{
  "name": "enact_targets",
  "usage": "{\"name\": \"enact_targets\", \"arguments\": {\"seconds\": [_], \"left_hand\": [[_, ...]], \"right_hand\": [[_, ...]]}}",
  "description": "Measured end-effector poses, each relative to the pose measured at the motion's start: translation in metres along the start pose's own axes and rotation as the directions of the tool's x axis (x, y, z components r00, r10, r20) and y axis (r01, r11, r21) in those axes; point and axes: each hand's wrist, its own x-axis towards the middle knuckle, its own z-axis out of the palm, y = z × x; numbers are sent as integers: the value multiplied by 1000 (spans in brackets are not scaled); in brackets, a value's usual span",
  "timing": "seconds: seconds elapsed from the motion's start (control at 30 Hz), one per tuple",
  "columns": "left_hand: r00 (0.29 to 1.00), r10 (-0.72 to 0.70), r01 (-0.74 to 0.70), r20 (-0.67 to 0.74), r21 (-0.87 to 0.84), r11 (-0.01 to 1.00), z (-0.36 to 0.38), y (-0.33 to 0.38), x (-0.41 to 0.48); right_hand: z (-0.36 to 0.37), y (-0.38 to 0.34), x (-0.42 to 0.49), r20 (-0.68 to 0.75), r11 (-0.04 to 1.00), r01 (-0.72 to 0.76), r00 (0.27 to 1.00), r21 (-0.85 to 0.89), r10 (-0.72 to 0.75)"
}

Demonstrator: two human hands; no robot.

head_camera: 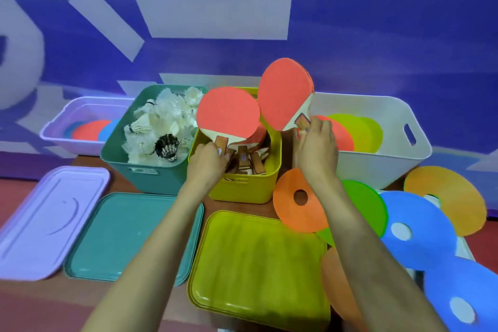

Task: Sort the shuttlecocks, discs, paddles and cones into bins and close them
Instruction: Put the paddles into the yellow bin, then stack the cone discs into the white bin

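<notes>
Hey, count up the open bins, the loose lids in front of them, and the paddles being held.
Open plastic bins: 4 (lilac, teal, yellow, white)
Loose plastic lids in view: 3 (lilac, teal, yellow-green)
Red-faced wooden paddles held: 2 (left hand holds one, right hand one)
Total: 9

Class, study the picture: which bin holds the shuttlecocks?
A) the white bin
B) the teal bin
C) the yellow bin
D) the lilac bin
B: the feathered shuttlecocks are piled inside the teal bin, just left of the yellow bin.
</notes>
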Motion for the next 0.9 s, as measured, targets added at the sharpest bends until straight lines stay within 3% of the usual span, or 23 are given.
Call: {"name": "enact_targets", "arguments": {"seconds": [0.17,0.37,0.5,0.7,0.83,0.9], "left_hand": [[981,54,-84,189,157,984,-6,0,33],[953,12,-47,304,108,993,24,3,78],[955,-6,-26,295,105,994,39,-7,87],[963,70,-128,261,216,968,33,-27,83],[969,158,-187,188,151,971,23,-30,73],[967,184,-211,175,148,966,21,-30,68]], "right_hand": [[24,-30,26,42,1000,-15,999,23,14],[58,-60,40,136,995,-47,990,90,34],[77,-68,42,244,982,-131,965,139,94],[112,-66,43,359,948,-272,912,163,200],[138,-69,45,456,943,-328,850,66,263],[144,-69,44,499,958,-285,826,-33,263]]}}
